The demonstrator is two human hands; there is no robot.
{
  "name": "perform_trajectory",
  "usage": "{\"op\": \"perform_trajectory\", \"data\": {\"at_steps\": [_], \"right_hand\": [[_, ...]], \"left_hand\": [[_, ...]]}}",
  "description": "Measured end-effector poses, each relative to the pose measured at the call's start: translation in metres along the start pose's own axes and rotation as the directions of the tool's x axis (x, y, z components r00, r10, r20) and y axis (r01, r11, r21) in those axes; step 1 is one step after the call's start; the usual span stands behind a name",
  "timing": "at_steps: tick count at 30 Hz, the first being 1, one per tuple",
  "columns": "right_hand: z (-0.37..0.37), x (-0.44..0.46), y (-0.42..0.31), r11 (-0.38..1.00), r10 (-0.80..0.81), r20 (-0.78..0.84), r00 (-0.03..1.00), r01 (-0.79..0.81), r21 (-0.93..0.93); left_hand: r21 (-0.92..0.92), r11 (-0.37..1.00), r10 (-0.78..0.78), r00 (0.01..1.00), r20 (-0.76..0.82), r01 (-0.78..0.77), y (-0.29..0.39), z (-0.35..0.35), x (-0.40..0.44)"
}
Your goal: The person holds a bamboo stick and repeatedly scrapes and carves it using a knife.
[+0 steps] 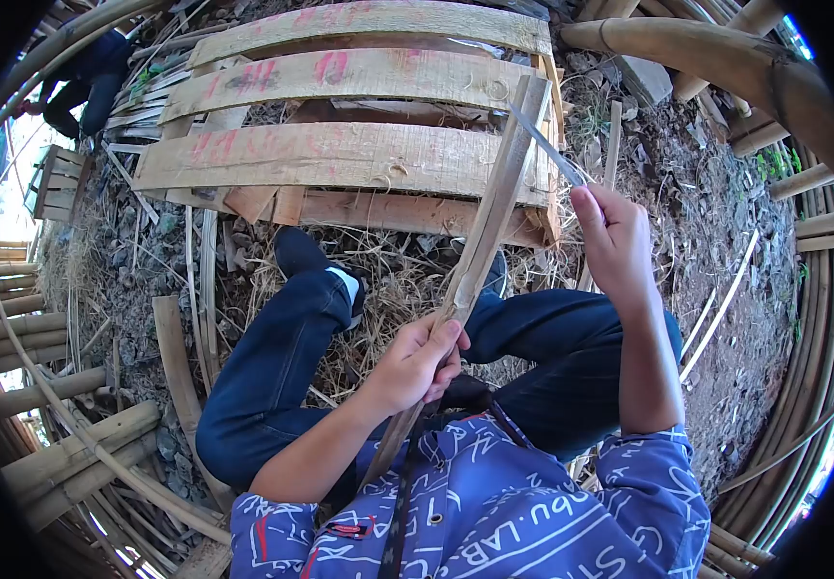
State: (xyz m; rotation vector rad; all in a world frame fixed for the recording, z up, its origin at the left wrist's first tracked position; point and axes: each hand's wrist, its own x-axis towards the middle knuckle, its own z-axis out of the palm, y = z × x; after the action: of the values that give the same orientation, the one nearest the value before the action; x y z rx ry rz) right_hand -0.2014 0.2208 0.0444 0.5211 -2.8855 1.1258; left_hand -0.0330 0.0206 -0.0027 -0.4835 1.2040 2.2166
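My left hand (417,362) is closed round a long split bamboo strip (487,227) near its lower part. The strip slants up and to the right, with its top end over the wooden slats. In my right hand (614,236) is a knife (549,149), its handle hidden inside my closed fingers. The blade points up and to the left, and its tip is at the strip's upper part; whether it touches I cannot tell. A pale scraped patch shows on the strip just above my left hand.
A low wooden slat pallet (340,159) with red marks stands in front of my legs. Bamboo poles (726,58) lie at the upper right, more poles (89,454) at the lower left. Straw and shavings cover the ground. Another person (84,82) is at the upper left.
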Motion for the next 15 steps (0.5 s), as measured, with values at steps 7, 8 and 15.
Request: {"op": "perform_trajectory", "data": {"at_steps": [7,8,15], "right_hand": [[0.0023,-0.0009,0.0003,0.997,-0.014,0.023,1.000,0.012,0.080],[0.0026,-0.0008,0.0005,0.997,-0.015,0.024,1.000,0.013,0.080],[0.0059,-0.0011,0.0076,0.972,0.028,0.035,0.999,-0.035,0.233]], "left_hand": [[-0.006,1.000,0.013,1.000,0.025,-0.013,-0.0028,-0.0035,0.0009],[-0.007,1.000,0.013,1.000,0.025,-0.013,-0.0029,-0.0041,0.0008],[-0.011,1.000,0.001,1.000,0.009,-0.001,0.0022,-0.0003,-0.0018]]}}
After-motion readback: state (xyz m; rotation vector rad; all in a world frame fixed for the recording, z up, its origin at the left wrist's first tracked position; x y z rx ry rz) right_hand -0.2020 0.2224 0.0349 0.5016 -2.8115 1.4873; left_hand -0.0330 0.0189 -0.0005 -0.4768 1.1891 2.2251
